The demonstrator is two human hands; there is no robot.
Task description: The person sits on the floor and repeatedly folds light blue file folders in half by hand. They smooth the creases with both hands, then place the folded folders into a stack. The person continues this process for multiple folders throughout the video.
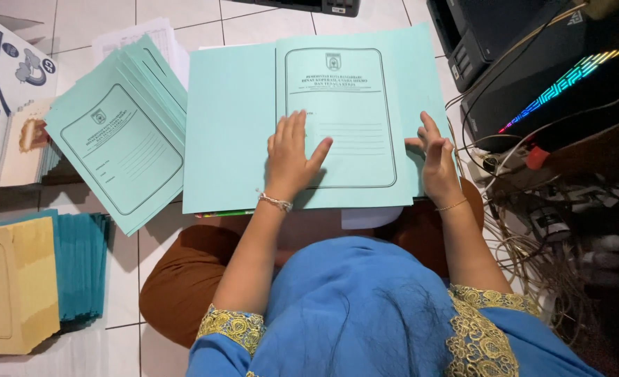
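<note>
While left fingers (292,136) lie spread flat on the folder (337,119), right fingers (431,139) pinch its edge.

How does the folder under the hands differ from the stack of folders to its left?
The folder under the hands is single and lies square to the view; the stack of folders holds many, fanned and tilted. The left hand presses flat on the single folder and the right hand is at its right edge; nothing touches the stack. Both are light green with a framed, lined front.
</note>
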